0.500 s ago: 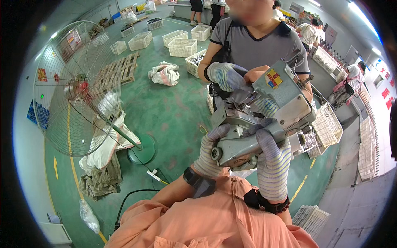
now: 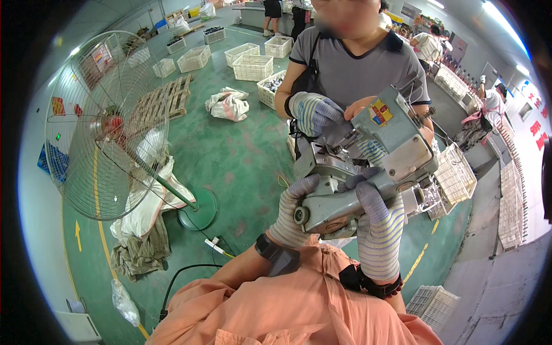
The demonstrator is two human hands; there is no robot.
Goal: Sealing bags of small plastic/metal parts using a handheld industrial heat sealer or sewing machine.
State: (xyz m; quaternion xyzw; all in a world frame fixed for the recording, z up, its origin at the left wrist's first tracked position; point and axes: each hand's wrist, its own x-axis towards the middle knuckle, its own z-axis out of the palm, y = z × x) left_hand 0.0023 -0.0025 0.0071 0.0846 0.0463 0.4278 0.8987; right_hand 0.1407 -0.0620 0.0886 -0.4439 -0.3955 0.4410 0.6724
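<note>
A grey-green sewing machine head, with a coloured badge on its upper part, is gripped between my two hands in front of my body. My left hand, in a striped knit glove, closes round its left end beside a round fitting. My right hand, gloved alike, wraps its near lower side, with some fingers hidden behind the casting. Opposite me stands a co-worker in a grey shirt. That person's gloved hand is curled near the needle area; their other hand is partly hidden behind the machine.
A large caged floor fan stands to the left on a round green base. White sacks, a wooden pallet and several white plastic crates lie on the green floor. More crates and a workbench line the right side.
The co-worker's gloved hand has drawn back slightly from the needle area, and its fingers have curled. My hands and the machine have barely moved.
</note>
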